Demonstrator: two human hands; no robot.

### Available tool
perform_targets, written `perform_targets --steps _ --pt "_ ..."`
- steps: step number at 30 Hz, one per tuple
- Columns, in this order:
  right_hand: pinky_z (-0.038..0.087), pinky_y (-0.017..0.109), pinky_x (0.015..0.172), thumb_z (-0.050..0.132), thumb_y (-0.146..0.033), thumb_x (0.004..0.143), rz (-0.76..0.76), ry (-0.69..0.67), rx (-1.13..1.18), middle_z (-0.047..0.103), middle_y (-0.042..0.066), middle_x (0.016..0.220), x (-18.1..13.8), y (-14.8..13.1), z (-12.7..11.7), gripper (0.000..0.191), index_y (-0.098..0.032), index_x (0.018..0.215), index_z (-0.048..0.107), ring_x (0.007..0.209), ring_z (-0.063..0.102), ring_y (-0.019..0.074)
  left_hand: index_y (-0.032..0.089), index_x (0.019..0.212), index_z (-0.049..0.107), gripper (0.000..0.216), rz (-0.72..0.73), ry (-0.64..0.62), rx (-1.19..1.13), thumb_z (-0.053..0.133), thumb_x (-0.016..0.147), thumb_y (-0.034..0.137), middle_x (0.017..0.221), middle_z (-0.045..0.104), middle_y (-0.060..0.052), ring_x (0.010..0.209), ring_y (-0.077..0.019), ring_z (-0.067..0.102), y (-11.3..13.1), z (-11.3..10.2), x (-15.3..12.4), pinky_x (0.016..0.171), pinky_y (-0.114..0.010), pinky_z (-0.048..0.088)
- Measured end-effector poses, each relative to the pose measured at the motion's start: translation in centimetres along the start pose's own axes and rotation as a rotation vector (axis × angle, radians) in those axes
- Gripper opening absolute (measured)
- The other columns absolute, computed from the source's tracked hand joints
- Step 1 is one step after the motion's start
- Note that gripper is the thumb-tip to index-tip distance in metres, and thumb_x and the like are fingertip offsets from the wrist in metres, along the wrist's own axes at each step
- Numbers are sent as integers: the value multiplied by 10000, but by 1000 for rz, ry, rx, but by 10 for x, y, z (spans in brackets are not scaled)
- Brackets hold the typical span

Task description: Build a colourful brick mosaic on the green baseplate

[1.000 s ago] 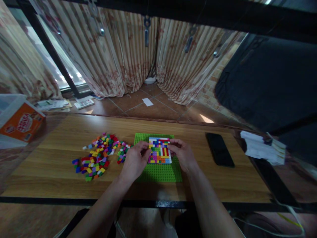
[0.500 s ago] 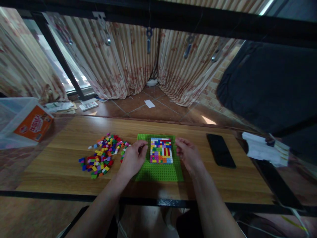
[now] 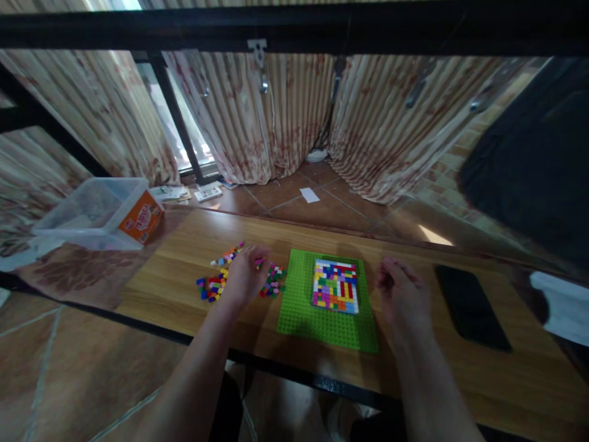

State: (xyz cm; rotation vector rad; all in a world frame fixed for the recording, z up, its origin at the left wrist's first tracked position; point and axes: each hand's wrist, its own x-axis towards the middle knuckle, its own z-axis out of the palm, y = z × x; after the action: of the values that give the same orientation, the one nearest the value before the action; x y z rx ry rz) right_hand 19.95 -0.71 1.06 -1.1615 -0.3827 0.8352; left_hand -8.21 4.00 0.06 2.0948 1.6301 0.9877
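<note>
My left hand (image 3: 248, 274) hovers over the pile of small coloured toy bricks (image 3: 214, 287), hiding part of it. Its fingers reach forward, somewhat apart from the thumb, and no brick shows in them. A green studded baseplate (image 3: 299, 310) lies between my hands, slightly turned. On it sits a rectangular panel of many-coloured bricks (image 3: 335, 285) with white along parts of its edge. Just right of the baseplate, my right hand (image 3: 405, 298) is held above the table with fingers curled and pressed together; whatever they may hold is hidden.
A black phone (image 3: 472, 307) lies on the wooden table (image 3: 184, 239) to the right, with white papers (image 3: 561, 304) beyond it. At the far left stands a clear plastic box (image 3: 92, 230) with an orange label. A dark bar (image 3: 294, 34) crosses the top of the view.
The view has swung left, so the table things appear further right. My left hand has moved from the baseplate's left edge to above the brick pile. My right hand stays beside the baseplate.
</note>
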Motion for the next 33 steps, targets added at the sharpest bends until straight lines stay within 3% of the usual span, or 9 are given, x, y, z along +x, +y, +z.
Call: perform_targets --steps 5,10,18,27,31,33 --pt "380 136 443 826 -250 553 -20 -32 -43 597 -46 581 -2 4 2 223 -154 700 689 501 482 42 182 975 706 220 218 -189 71 628 778 124 999 737 -61 981 -237 643 11 -2 -6 979 -432 462" --pt "384 139 430 831 -244 553 -30 -24 -63 598 -44 585 -1 9 1 212 -163 692 693 496 473 46 196 957 712 235 294 -252 114 632 756 105 990 732 -52 955 -235 613 16 10 -12 948 -408 462" --pt "404 142 426 838 -240 584 -34 -57 -92 624 -29 639 0 14 -3 203 -167 724 709 513 492 49 204 773 698 202 244 -243 205 550 755 68 866 701 -65 915 -231 601 10 10 -10 911 -392 471" --pt "431 119 442 866 -223 538 10 -41 -90 637 -24 651 0 11 -3 252 -157 725 709 529 515 46 195 757 711 278 165 -213 257 532 634 23 891 709 -87 952 -273 594 -7 -9 -11 897 -439 489" --pt "425 126 441 867 -245 530 -2 -49 -104 634 -23 640 1 13 -4 272 -152 730 707 525 512 49 213 748 710 333 178 -197 167 502 605 -4 916 727 -44 953 -226 612 -15 -19 -7 1022 -420 444" --pt "410 136 431 862 -259 541 -12 -54 -108 630 -22 643 2 14 -5 271 -156 738 707 525 507 54 216 797 721 354 113 -145 112 491 626 8 938 732 -35 974 -213 620 -20 -28 -5 1032 -400 443"
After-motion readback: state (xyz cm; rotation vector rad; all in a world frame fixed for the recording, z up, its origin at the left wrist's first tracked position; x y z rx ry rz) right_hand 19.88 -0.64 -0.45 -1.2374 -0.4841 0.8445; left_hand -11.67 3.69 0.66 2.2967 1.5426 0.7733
